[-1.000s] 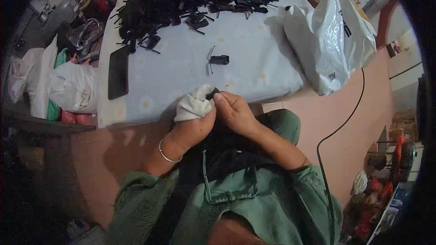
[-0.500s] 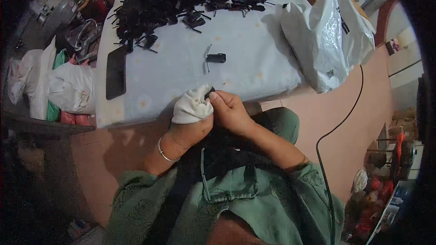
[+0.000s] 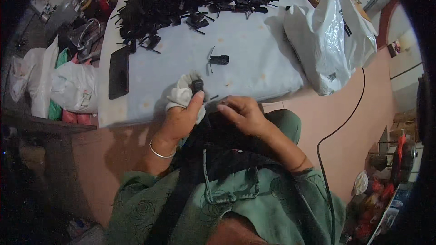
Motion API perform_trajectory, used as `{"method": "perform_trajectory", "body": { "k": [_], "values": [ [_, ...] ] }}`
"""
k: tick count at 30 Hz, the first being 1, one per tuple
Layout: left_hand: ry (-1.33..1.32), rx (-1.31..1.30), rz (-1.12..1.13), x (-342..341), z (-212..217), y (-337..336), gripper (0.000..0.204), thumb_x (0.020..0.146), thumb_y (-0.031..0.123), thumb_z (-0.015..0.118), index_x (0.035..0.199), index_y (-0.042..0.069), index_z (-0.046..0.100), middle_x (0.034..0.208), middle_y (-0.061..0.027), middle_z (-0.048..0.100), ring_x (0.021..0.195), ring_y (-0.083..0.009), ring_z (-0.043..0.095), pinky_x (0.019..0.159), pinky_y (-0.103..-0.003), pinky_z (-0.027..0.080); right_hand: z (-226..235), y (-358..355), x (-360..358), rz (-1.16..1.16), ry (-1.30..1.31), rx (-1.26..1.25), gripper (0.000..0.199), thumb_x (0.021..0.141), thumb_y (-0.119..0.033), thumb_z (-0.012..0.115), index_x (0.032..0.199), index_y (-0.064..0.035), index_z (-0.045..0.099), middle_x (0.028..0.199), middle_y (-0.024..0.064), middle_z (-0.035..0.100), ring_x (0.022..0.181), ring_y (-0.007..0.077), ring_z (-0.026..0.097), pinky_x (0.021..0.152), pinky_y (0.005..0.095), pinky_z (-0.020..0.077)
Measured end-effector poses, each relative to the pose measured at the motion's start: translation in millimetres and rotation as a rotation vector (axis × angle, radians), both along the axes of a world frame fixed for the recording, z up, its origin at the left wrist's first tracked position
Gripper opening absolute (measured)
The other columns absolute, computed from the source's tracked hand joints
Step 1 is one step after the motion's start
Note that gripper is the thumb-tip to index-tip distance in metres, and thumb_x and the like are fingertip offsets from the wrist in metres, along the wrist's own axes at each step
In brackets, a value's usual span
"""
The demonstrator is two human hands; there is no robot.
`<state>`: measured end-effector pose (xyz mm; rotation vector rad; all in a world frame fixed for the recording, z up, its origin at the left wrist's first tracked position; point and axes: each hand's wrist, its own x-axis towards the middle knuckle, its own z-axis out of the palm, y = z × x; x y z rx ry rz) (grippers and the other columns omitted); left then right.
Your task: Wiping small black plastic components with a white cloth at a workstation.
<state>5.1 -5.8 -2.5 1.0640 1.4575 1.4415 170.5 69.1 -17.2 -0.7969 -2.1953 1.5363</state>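
1. While I stood near, the left hand (image 3: pixel 180 121) held a black part (image 3: pixel 197 85) over the desk's near edge, its thumb pressing it to a white cloth (image 3: pixel 180 94); the cloth probably gave the fingers padding and grip.
2. The right hand (image 3: pixel 245 114) was apart from it, fingers curled narrow; I couldn't tell whether they pinched anything.
3. Between the hands showed a small dark piece (image 3: pixel 214 96), lying or hanging, I couldn't say.
4. A second part (image 3: pixel 220 60) lay alone on the desk (image 3: pixel 259 50), maybe set there for easy reach.
5. The pile (image 3: pixel 168 9) of black parts filled the far side, which seemed to leave working room in front.
6. A phone (image 3: pixel 119 73) lay left, a white bag (image 3: pixel 327 50) stood right, both beside that space.
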Motion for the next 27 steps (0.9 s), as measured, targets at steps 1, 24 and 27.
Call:
{"method": "perform_trajectory", "body": {
  "k": [1, 24, 27],
  "values": [
    [0.028, -0.006, 0.012, -1, 0, 2, 0.027, 0.086, 0.007, 0.047, 0.112, 0.001, 0.044, 0.085, -0.0022, 0.052, 0.071, -0.0091, 0.049, 0.061, -0.021, 0.042, -1, 0, 3, -0.039, 0.107, 0.048, 0.018, 0.083, -0.012, 0.057, 0.093, 0.0029, 0.056, 0.08, 0.0077, 0.059, 0.074, 0.0104, 0.052, 0.069, 0.0254, 0.0437],
    [0.044, -0.028, -0.211, 6, 2, -2, 0.03, 0.082, 0.006, 0.046, 0.112, 0.003, 0.043, 0.078, -0.0018, 0.05, 0.065, -0.008, 0.046, 0.059, -0.023, 0.041, 16, 6, -8, -0.029, 0.142, 0.027, 0.023, 0.088, -0.019, 0.051, 0.075, 0.0008, 0.051, 0.061, 0.002, 0.048, 0.061, 0.0076, 0.042, 0.055, 0.0237, 0.0387],
    [0.147, -0.032, -0.148, 4, -5, -4, 0.026, 0.081, 0.005, 0.046, 0.107, 0.001, 0.046, 0.08, -0.0052, 0.052, 0.069, -0.0138, 0.049, 0.063, -0.026, 0.043, 21, 5, -9, 0.052, 0.139, 0.034, 0.028, 0.09, -0.021, 0.046, 0.073, 0.0012, 0.049, 0.059, 0.0047, 0.046, 0.06, 0.0095, 0.039, 0.054, 0.0267, 0.0379]
  ]
}}
